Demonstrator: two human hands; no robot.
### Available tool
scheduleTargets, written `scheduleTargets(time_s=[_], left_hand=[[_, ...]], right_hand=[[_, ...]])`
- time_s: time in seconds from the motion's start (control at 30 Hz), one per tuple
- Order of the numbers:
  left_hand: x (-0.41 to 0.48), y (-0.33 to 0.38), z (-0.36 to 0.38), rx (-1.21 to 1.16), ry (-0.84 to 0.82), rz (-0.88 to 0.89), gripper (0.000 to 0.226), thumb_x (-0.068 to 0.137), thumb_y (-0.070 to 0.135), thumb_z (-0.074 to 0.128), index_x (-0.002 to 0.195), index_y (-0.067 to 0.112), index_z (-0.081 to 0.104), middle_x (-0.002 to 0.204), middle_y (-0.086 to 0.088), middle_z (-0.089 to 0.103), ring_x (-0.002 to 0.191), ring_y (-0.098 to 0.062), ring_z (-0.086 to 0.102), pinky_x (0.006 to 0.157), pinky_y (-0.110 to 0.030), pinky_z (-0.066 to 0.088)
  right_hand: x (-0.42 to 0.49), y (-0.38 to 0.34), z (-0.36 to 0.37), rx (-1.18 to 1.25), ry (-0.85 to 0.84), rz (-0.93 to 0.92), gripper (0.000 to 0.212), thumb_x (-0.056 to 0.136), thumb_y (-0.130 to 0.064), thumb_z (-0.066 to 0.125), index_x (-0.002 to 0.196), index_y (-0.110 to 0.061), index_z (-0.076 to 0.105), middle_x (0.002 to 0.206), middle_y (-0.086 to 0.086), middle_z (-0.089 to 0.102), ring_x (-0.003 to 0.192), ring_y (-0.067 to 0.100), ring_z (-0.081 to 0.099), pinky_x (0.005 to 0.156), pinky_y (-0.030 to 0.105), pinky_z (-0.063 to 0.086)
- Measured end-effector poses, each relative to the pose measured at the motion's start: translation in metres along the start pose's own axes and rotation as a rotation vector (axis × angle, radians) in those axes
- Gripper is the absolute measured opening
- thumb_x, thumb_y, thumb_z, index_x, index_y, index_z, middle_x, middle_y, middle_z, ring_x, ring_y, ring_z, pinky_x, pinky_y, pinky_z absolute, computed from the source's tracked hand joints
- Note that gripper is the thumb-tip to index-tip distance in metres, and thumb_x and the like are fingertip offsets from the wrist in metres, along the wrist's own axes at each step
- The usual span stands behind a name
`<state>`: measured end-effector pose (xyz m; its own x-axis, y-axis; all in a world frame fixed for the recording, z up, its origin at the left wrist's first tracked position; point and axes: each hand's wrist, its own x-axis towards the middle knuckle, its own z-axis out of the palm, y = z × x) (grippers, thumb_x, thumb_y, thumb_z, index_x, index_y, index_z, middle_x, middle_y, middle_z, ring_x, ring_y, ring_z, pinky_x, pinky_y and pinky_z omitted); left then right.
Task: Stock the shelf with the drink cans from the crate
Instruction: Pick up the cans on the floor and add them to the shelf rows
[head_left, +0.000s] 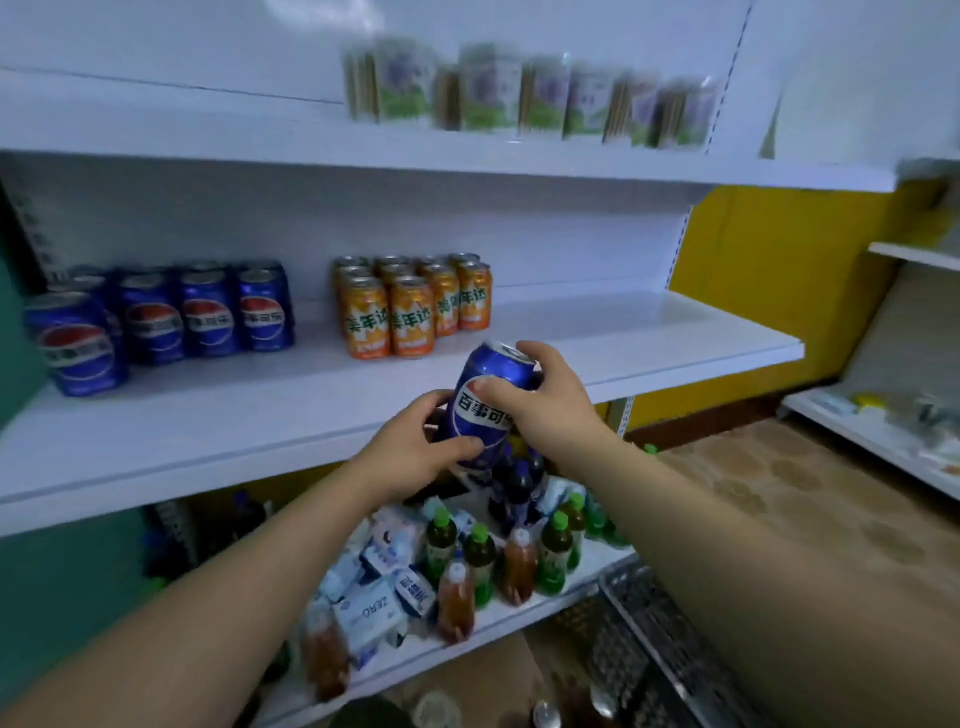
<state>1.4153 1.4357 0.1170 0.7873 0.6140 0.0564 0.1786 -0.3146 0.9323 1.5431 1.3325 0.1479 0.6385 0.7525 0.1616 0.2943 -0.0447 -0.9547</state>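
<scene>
A blue cola can is tilted in the air just in front of the middle shelf. My left hand grips its lower part and my right hand grips its upper part near the lid. On the shelf, a group of blue cola cans stands at the left and a block of orange soda cans stands in the middle. A dark mesh crate shows at the bottom right; its contents are hard to make out.
The top shelf carries several green and white cartons. The bottom shelf holds green-capped tea bottles, dark cola bottles and white packs. A second white shelf unit stands at the right by a yellow wall.
</scene>
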Motion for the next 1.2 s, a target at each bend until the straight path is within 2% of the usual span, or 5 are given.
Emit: scheduleTargets(time_s=[0.2,0.4,0.6,0.9,1.2], left_hand=[[-0.019,-0.034,-0.124,0.511,0.245,-0.150,0.060,0.089,0.044,0.059,0.142,0.021,0.041,0.145,-0.001,0.044,0.131,-0.018,0.044,0.105,-0.032,0.036],[-0.066,-0.102,-0.241,0.963,0.221,-0.510,0.072,0.090,0.065,0.033,0.150,0.025,0.025,0.159,0.000,0.019,0.145,-0.020,0.020,0.117,-0.043,0.019],[-0.080,-0.122,-0.280,1.084,0.258,-0.610,0.074,0.087,0.073,0.019,0.151,0.039,0.007,0.161,0.006,-0.003,0.148,-0.020,-0.002,0.117,-0.057,0.004],[-0.080,-0.135,-0.284,1.121,0.284,-0.563,0.077,0.084,0.076,0.015,0.151,0.039,0.002,0.161,0.007,-0.005,0.148,-0.017,-0.004,0.119,-0.051,0.004],[-0.083,-0.138,-0.284,1.110,0.293,-0.551,0.079,0.084,0.077,0.014,0.151,0.039,0.001,0.161,0.007,-0.006,0.148,-0.016,-0.006,0.119,-0.050,0.003]], right_hand=[[0.032,-0.030,0.075,0.012,-0.145,-0.089,0.074,0.078,-0.024,0.078,0.139,-0.029,0.037,0.125,-0.004,0.050,0.114,0.021,0.054,0.094,0.038,0.051],[0.060,-0.043,0.149,-0.055,-0.276,-0.110,0.077,0.080,-0.019,0.076,0.143,-0.028,0.033,0.136,-0.002,0.047,0.121,0.021,0.049,0.098,0.040,0.048],[0.081,-0.049,0.220,-0.067,-0.363,-0.158,0.072,0.080,-0.018,0.075,0.140,-0.029,0.036,0.133,-0.003,0.051,0.116,0.016,0.050,0.095,0.036,0.045],[0.111,-0.067,0.325,-0.145,-0.429,-0.269,0.081,0.084,-0.020,0.073,0.150,-0.029,0.026,0.152,0.001,0.033,0.136,0.023,0.037,0.109,0.039,0.039],[0.132,-0.075,0.370,-0.163,-0.456,-0.245,0.079,0.088,-0.020,0.070,0.151,-0.030,0.023,0.154,-0.002,0.032,0.137,0.021,0.037,0.106,0.034,0.038]])
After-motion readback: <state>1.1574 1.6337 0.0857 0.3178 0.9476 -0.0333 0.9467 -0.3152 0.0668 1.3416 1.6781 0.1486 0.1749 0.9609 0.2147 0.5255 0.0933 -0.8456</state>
